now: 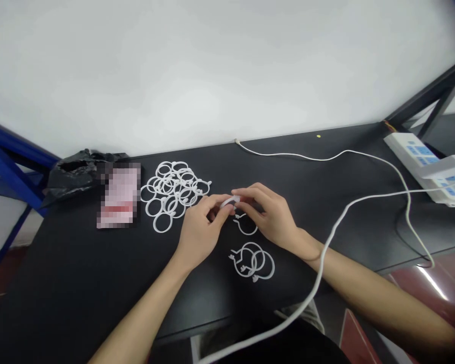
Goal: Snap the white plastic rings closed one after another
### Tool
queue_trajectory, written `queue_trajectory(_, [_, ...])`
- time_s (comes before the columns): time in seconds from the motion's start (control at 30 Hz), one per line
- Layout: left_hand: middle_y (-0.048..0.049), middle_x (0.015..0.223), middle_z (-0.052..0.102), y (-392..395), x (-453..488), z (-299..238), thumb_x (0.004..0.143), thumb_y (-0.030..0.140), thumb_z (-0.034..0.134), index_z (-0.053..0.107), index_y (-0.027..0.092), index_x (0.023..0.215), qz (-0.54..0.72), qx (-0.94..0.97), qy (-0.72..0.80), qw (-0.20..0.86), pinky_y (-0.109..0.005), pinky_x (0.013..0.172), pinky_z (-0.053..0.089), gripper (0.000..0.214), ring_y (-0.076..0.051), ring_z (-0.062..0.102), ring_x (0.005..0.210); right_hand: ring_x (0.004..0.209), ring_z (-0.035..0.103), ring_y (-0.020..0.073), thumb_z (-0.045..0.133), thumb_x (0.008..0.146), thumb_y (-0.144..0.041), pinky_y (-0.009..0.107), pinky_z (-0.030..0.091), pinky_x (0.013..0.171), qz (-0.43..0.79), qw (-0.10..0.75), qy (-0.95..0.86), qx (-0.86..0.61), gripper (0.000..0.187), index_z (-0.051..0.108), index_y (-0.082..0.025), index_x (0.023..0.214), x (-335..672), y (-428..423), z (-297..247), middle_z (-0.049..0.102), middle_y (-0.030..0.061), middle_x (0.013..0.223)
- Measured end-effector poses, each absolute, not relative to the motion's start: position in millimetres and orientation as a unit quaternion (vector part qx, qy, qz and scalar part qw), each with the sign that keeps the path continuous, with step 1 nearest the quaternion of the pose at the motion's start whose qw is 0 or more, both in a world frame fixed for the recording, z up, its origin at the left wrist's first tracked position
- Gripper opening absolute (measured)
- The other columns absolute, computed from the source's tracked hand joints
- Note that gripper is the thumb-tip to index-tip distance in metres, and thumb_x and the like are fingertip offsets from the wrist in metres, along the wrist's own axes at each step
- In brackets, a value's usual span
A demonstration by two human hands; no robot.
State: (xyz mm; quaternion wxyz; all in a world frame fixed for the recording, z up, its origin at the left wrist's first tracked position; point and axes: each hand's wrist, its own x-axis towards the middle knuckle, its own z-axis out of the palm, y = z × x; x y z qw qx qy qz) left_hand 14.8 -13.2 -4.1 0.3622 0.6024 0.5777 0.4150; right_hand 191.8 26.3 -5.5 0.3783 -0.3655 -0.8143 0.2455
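Between my two hands is a white plastic ring clip [230,201], raised a little over the black table. My left hand [201,222] pinches its left side, and my right hand [267,215] grips the right side with thumb and forefinger. Parts of the ring are hidden by my fingers. Just left of my left hand lies a heap of similar white ring clips [162,222], several overlapping. Under my right hand rests an open ring clip [248,233], partly covered. Nearer to me, several more ring clips [273,268] overlap, some with visibly parted ends.
A black plastic bag [74,174] and a blurred pink-and-white packet [117,197] lie at the left. A white cable [339,222] crosses in front of my right forearm. White devices with blue labels [417,151] stand at the right. A white wall [212,76] backs the table [109,283].
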Motion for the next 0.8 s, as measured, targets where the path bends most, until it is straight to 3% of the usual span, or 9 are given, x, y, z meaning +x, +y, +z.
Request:
queue_trajectory(0.17, [-0.0018,0.082,0.074,-12.1,14.9,-1.1,0.093,0.033,0.056,0.066,0.020,0.110,0.426,0.556,0.538,0.468,-0.032,0.077,0.053,0.024,-0.018,0.070,0.081,0.079,0.067,0.0142,0.065,0.089,-0.025,0.024,0.054,0.064,0.303,0.392,-0.766,-0.410,0.011,0.061,-0.021,0.099,191.4,26.8,-3.5,0.069,0.0020,0.089])
queue_trajectory(0.33, [-0.0004,0.073,0.074,-12.3,14.8,1.7,0.092,0.040,0.057,0.066,0.021,0.112,0.409,0.546,0.560,0.471,-0.030,0.067,0.050,0.029,-0.017,0.068,0.070,0.075,0.067,0.0133,0.065,0.089,-0.024,0.023,0.052,0.061,0.320,0.373,-0.775,-0.396,0.007,0.062,-0.021,0.094,192.2,27.6,-2.2,0.070,0.0014,0.086])
queue_trajectory(0.43, [-0.0014,0.076,0.074,-12.5,15.6,1.1,0.093,0.039,0.055,0.064,0.020,0.115,0.413,0.538,0.551,0.485,-0.032,0.074,0.051,0.030,-0.018,0.069,0.075,0.076,0.068,0.0128,0.068,0.087,-0.025,0.024,0.055,0.068,0.343,0.367,-0.780,-0.374,0.011,0.061,-0.020,0.094,191.6,25.9,-2.2,0.070,0.0006,0.086])
queue_trajectory(0.8, [-0.0001,0.078,0.069,-11.1,11.5,1.3,0.089,0.034,0.061,0.071,0.023,0.100,0.456,0.514,0.548,0.477,-0.031,0.079,0.051,0.019,-0.015,0.065,0.077,0.076,0.066,0.0115,0.061,0.092,-0.022,0.022,0.053,0.067,0.316,0.370,-0.799,-0.353,0.006,0.062,-0.021,0.098,191.4,24.5,0.4,0.069,0.0006,0.088])
